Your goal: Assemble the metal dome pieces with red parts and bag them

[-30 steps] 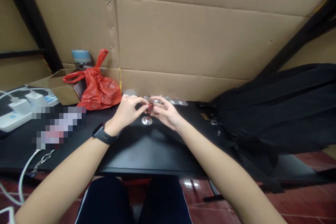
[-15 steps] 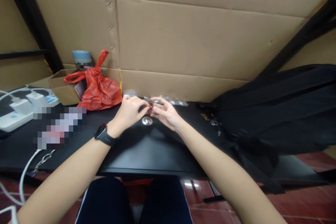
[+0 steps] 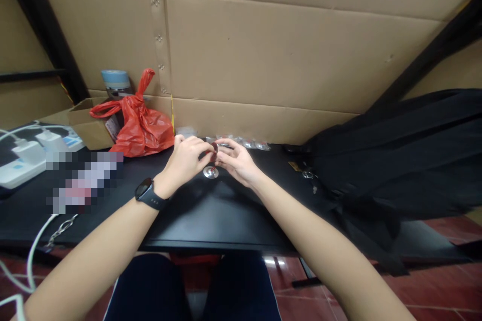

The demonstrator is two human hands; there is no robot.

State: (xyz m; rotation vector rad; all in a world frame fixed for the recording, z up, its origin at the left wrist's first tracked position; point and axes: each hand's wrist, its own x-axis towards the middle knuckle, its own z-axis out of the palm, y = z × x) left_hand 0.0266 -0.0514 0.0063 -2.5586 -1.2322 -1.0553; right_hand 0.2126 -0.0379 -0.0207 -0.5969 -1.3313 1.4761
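Between my two hands is a small dark red round piece (image 3: 214, 151), partly hidden by the fingers. My left hand (image 3: 189, 157), with a black watch on its wrist, pinches the left side of this piece between thumb and fingertips. From the right, my right hand (image 3: 238, 163) holds its other side, fingers curved around it. Just below the fingertips is a silvery round disc (image 3: 211, 172) with a red part rising from its centre toward the piece. Whether the two are joined cannot be made out.
A red plastic bag (image 3: 145, 128), an open cardboard box (image 3: 90, 128) and a blue-lidded bottle (image 3: 116, 80) stand at the left. A white power strip (image 3: 18, 173) lies further left. Small clear packets (image 3: 248, 144) line the cardboard wall. A black bag (image 3: 395, 155) fills the right.
The dark red piece has turned slightly between my fingers and shows a narrower side. Both hands stay in nearly the same place, and the view has shifted slightly.
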